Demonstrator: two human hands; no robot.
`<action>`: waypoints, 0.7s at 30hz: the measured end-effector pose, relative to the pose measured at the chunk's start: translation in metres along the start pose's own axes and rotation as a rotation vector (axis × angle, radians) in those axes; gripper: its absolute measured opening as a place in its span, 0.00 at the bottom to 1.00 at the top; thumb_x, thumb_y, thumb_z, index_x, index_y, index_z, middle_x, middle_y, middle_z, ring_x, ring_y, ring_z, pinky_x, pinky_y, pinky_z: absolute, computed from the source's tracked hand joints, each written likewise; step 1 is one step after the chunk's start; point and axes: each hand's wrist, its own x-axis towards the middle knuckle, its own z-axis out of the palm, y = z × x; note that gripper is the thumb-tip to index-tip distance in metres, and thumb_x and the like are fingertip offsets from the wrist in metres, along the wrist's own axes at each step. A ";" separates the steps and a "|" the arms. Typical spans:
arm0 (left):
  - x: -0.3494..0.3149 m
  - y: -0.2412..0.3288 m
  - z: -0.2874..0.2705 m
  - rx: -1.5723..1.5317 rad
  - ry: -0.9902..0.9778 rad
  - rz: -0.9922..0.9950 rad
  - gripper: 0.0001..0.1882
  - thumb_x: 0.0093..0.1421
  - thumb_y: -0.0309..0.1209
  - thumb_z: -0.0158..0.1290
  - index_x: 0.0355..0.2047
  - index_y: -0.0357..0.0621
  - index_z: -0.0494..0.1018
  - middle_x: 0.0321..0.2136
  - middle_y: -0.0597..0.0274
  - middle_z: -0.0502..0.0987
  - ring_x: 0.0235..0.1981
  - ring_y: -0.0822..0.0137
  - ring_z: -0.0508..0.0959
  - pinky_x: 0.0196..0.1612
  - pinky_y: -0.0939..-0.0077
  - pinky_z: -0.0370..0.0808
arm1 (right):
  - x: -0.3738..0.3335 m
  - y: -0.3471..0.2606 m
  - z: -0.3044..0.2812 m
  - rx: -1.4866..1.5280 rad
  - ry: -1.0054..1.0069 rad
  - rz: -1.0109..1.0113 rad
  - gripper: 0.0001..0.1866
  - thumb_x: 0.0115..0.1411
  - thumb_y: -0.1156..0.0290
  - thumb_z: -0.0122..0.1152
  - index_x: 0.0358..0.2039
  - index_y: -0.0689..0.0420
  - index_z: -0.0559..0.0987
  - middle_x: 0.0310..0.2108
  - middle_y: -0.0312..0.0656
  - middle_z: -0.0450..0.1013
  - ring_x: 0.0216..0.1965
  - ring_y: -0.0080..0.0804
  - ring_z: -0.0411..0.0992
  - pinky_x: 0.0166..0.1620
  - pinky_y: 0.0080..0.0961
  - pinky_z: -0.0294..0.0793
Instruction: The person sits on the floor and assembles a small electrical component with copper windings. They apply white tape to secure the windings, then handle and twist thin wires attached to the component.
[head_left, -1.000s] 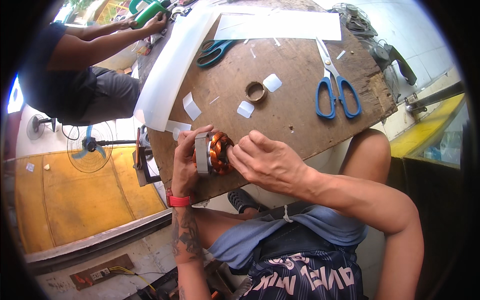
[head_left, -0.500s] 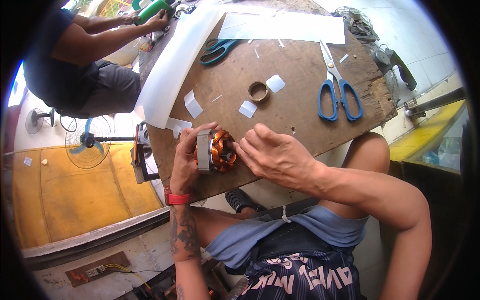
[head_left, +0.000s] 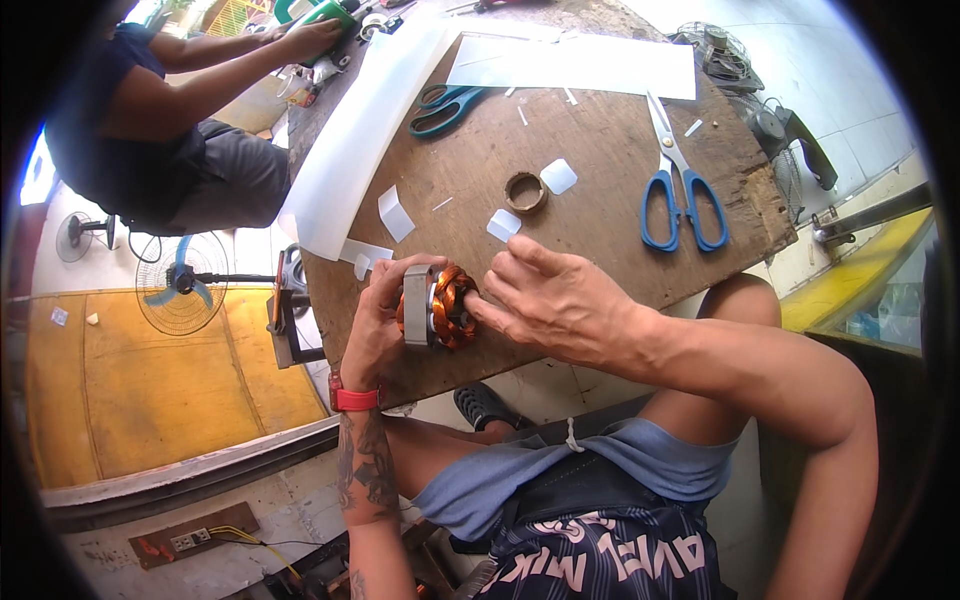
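Note:
A motor stator with a grey steel core and orange copper windings is held on its side over the table's near edge. My left hand, a red watch on its wrist, wraps round the core from the left. From the right, my right hand reaches in with its fingers curled. One fingertip goes into the stator's round opening, and whatever those fingers might pinch is hidden. Just beyond lie a brown tape ring and small white cut pieces.
Blue-handled scissors lie open on the wooden table; teal-handled scissors rest beside a long white sheet. Another white sheet is at the back. A co-worker handles a green object at far left. A fan stands left.
My right hand's fingertip has gone further into the stator's opening. The left hand keeps its hold. The whole view has shifted slightly.

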 end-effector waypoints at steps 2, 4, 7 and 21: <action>0.004 0.000 0.000 -0.019 -0.005 0.016 0.31 0.53 0.24 0.69 0.60 0.48 0.80 0.45 0.62 0.78 0.48 0.64 0.74 0.57 0.71 0.73 | 0.001 0.005 0.003 0.041 0.037 0.025 0.21 0.68 0.64 0.52 0.59 0.44 0.82 0.39 0.34 0.75 0.52 0.31 0.72 0.73 0.37 0.51; 0.010 0.001 -0.001 -0.019 -0.023 0.044 0.31 0.53 0.24 0.70 0.59 0.49 0.80 0.46 0.63 0.78 0.48 0.64 0.74 0.57 0.71 0.73 | 0.001 0.009 0.007 0.076 0.039 0.045 0.20 0.69 0.65 0.52 0.58 0.42 0.82 0.39 0.35 0.76 0.53 0.31 0.73 0.72 0.37 0.53; 0.020 0.002 -0.006 0.048 -0.074 0.085 0.32 0.52 0.27 0.71 0.59 0.49 0.80 0.46 0.65 0.79 0.47 0.65 0.74 0.56 0.71 0.73 | 0.004 0.012 0.013 0.137 0.023 0.055 0.18 0.68 0.66 0.53 0.55 0.43 0.83 0.38 0.35 0.76 0.52 0.31 0.73 0.71 0.38 0.56; 0.032 0.003 -0.011 0.123 -0.177 0.185 0.29 0.54 0.26 0.70 0.58 0.49 0.81 0.49 0.66 0.82 0.49 0.64 0.73 0.60 0.69 0.71 | -0.012 0.009 0.005 0.394 0.131 0.084 0.12 0.65 0.69 0.58 0.47 0.48 0.84 0.35 0.36 0.77 0.48 0.32 0.75 0.66 0.39 0.64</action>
